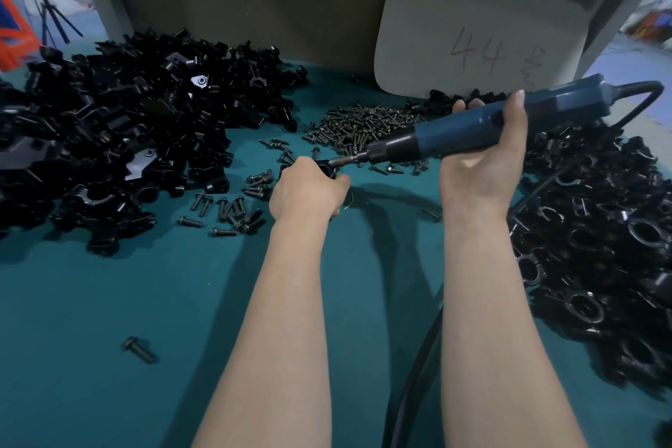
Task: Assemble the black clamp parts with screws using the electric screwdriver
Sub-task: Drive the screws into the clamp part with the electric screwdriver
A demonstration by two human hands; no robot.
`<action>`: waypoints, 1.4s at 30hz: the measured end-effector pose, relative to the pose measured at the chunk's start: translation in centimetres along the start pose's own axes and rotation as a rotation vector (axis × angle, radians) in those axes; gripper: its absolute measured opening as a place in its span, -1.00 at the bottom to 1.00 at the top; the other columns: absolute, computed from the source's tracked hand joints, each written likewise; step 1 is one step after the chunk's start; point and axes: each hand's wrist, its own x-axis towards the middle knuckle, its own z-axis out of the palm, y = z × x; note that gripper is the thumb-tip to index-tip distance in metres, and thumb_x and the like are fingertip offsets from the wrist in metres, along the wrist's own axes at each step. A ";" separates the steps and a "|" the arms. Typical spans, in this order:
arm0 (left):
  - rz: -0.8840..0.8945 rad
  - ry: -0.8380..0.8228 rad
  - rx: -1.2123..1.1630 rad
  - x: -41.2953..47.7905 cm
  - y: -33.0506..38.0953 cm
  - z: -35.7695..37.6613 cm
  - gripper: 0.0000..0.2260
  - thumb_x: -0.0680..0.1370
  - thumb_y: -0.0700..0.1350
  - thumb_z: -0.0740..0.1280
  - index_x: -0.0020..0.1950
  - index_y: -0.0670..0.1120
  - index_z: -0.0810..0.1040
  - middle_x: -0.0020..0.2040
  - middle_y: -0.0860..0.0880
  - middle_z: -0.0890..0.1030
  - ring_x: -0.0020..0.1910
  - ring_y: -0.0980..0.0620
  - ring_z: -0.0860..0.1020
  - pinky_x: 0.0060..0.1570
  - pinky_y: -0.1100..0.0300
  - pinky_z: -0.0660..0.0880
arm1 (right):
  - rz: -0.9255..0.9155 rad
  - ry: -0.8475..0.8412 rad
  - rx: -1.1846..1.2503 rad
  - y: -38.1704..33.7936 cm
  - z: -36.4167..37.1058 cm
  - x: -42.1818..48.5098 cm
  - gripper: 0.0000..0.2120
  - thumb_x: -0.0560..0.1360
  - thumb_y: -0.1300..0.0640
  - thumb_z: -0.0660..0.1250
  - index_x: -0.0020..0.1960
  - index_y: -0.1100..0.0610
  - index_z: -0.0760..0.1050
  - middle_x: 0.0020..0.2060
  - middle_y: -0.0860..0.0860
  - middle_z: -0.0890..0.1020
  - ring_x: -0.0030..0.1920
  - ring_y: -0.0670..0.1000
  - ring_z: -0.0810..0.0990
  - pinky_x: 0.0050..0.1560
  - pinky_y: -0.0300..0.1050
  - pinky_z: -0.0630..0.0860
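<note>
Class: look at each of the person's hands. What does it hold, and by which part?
The right hand grips the electric screwdriver around its blue body. The left hand clasps a black clamp part, mostly hidden, against the bit.
</note>
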 end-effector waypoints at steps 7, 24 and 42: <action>-0.024 -0.048 -0.117 0.2 -0.1 0.0 -0.87 0.52 -0.02 0.30 -0.12 -0.07 0.45 -0.33 -0.04 0.67 -0.23 0.00 0.69 -0.02 0.02 0.63 | 0.026 0.066 0.003 0.0 -0.1 -0.1 -0.56 0.56 0.10 0.31 0.39 0.18 0.32 0.00 0.10 0.45 0.04 0.05 0.53 0.19 -0.06 0.53; -0.172 0.010 -1.019 0.7 -0.2 -0.4 -0.78 0.63 -0.05 0.26 0.20 -0.15 0.41 0.03 -0.13 0.62 -0.26 0.10 0.62 -0.19 0.26 0.60 | 0.021 0.121 -0.005 -0.3 0.4 -0.1 -0.54 0.55 0.15 0.33 0.39 0.19 0.28 0.06 0.11 0.45 0.08 0.06 0.51 0.19 -0.05 0.53; -0.095 0.163 -0.875 0.5 0.0 0.5 -0.88 0.60 -0.08 0.28 -0.12 -0.03 0.43 0.00 -0.11 0.55 -0.06 -0.06 0.51 0.19 -0.02 0.52 | -0.016 0.037 -0.124 0.7 1.6 -0.3 -0.58 0.59 0.14 0.25 0.40 0.15 0.21 0.02 0.03 0.48 -0.05 -0.03 0.59 0.12 -0.15 0.54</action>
